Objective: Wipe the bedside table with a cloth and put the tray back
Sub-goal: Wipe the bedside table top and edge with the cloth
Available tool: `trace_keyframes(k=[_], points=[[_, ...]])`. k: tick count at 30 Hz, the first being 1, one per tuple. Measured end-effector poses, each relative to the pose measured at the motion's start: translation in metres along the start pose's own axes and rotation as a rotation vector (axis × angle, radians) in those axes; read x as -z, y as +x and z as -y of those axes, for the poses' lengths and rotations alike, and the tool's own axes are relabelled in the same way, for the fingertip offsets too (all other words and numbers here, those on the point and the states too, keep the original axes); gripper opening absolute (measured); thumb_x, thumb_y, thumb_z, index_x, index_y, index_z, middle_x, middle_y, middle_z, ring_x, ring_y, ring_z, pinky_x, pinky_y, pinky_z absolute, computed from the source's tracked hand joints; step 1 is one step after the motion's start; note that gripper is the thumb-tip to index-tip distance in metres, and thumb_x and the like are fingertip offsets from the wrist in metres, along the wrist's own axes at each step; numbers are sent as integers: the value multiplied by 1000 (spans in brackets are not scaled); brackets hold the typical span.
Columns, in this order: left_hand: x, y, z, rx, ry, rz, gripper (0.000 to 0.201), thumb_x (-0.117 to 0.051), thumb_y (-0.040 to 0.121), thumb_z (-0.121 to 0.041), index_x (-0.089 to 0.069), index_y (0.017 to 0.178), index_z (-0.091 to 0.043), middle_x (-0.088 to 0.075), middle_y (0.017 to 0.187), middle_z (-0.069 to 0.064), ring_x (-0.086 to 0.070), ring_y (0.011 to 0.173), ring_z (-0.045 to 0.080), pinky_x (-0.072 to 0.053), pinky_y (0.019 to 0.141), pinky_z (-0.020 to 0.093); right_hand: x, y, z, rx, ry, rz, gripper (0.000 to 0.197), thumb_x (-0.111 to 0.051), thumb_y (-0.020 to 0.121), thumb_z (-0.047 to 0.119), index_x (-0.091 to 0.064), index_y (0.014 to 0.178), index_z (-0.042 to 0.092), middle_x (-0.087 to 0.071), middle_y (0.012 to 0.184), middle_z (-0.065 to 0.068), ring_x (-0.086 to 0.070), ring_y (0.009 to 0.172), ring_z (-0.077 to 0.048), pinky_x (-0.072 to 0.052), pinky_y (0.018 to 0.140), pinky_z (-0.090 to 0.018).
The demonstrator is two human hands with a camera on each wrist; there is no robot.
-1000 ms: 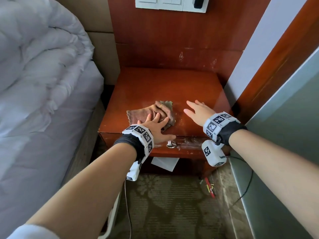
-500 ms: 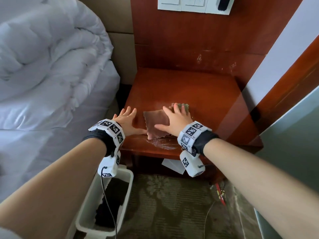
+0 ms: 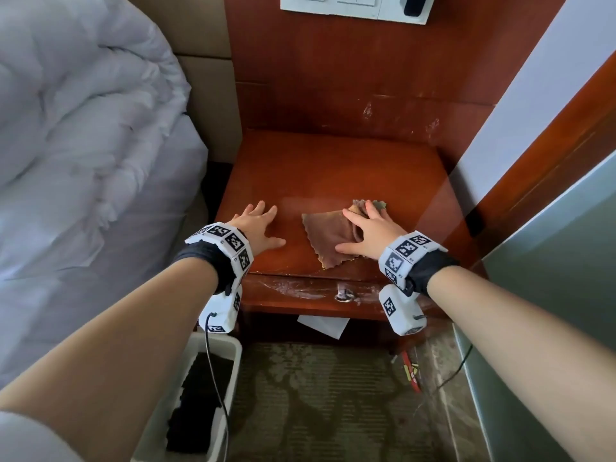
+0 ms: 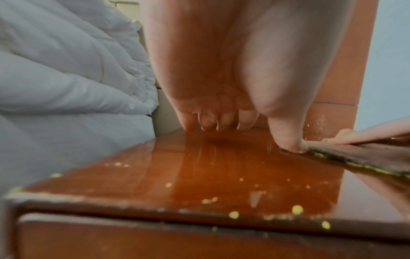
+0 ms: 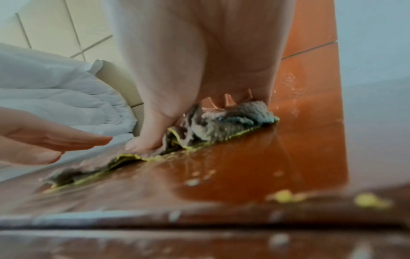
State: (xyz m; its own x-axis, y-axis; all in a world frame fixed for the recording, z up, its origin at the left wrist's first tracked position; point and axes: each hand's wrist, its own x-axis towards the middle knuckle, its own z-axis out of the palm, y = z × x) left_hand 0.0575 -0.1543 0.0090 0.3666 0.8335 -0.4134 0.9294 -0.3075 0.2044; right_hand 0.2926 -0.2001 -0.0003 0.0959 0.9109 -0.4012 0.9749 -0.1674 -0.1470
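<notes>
The brown cloth (image 3: 328, 236) lies on the red-brown bedside table (image 3: 333, 168), near its front edge. My right hand (image 3: 370, 230) presses flat on the cloth with spread fingers; in the right wrist view the cloth (image 5: 221, 126) bunches under the palm and thumb. My left hand (image 3: 258, 225) lies flat on the bare tabletop to the left of the cloth. In the left wrist view its thumb (image 4: 288, 140) rests at the cloth's yellow-stitched edge (image 4: 355, 157). A white tray (image 3: 230, 348) with something dark inside stands on the floor at the table's front left.
A bed with a white duvet (image 3: 83, 145) runs along the left. A wood panel with a white switch plate (image 3: 350, 5) backs the table, and a wall (image 3: 516, 111) closes the right side. The drawer front has a ring pull (image 3: 345, 296). Paper (image 3: 325, 325) lies under the table.
A second ago my left hand pressed on the cloth. My right hand has taken it over and slid it rightward, while the left hand moved onto the bare wood at the left.
</notes>
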Motion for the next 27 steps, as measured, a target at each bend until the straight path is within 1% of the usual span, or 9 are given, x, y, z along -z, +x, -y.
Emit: trace_keyframes(k=[3,6,9,12,17,21,27], points=[[2,14,-9,3,21,38,79,-47,92,-49,-3,153,-23,6,160,6,2,149,26,-10,121,44,4,4,-15,-26,0,-1,89,-52,79,68,-6,150,41,13,160,-4,5,147,-37,-6,120,-49],[6,25,-15,17,35,66,84,-51,89,-52,-4,153,-25,8,160,5,3,148,27,-14,120,47,9,14,-19,-52,-13,10,90,-52,79,69,-5,150,40,12,160,-6,4,147,-37,-4,119,-50],[12,34,-17,24,46,91,90,-56,85,-54,-3,153,-26,8,160,5,4,148,28,-16,119,49,16,26,-19,-83,-28,16,92,-52,78,71,-4,150,40,11,160,-5,2,147,-38,-6,120,-52],[16,42,-18,27,59,93,93,-58,84,-55,-3,152,-27,9,160,5,4,148,30,-18,118,51,24,40,-17,-112,-34,28,94,-53,77,71,-3,150,40,9,161,-6,1,146,-39,-8,119,-55],[25,56,-21,23,78,112,96,-58,82,-57,-1,152,-25,10,160,7,4,147,33,-19,117,53,42,56,-10,-153,-48,51,93,-52,80,67,-1,152,36,6,160,-8,-2,145,-43,-11,116,-57],[33,67,-24,26,82,146,100,-60,81,-57,3,152,-25,12,160,7,6,147,34,-16,118,54,53,73,-7,-174,-66,72,94,-52,81,68,1,152,35,7,160,-10,-1,145,-44,-12,114,-59],[32,73,-22,25,92,158,103,-60,80,-59,4,152,-26,14,159,7,8,147,34,-14,117,56,59,91,-4,-192,-75,81,97,-51,79,69,2,152,33,7,159,-12,-1,144,-45,-15,115,-59]])
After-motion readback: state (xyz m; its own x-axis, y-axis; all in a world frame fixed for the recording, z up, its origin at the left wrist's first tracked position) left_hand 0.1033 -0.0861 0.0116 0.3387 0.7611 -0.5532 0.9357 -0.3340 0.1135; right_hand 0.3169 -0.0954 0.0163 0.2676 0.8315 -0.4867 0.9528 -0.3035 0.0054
